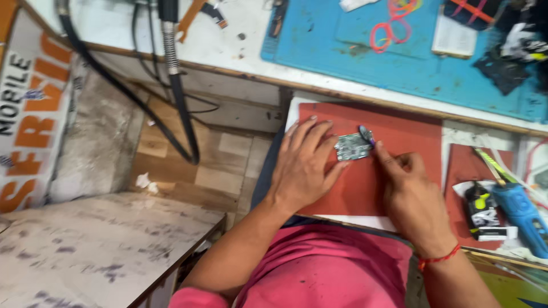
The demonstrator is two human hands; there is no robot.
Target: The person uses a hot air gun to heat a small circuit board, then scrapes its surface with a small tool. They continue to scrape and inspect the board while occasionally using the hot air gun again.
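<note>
A small green-grey circuit board (352, 146) lies on a red mat (399, 137). My left hand (302, 165) rests flat on the mat, fingers spread, with its fingertips pressing the board's left edge. My right hand (408, 197) is curled around a small purple-handled tool (366, 135), whose tip touches the board's upper right corner. A red thread band circles my right wrist.
A blue work mat (411, 57) with red and pink loops and dark parts lies beyond the red mat. A blue tool (522, 211) and a black-yellow gadget (482, 208) sit at right. Black cables (171, 74) hang at left over the floor. A worn table (97, 245) stands at lower left.
</note>
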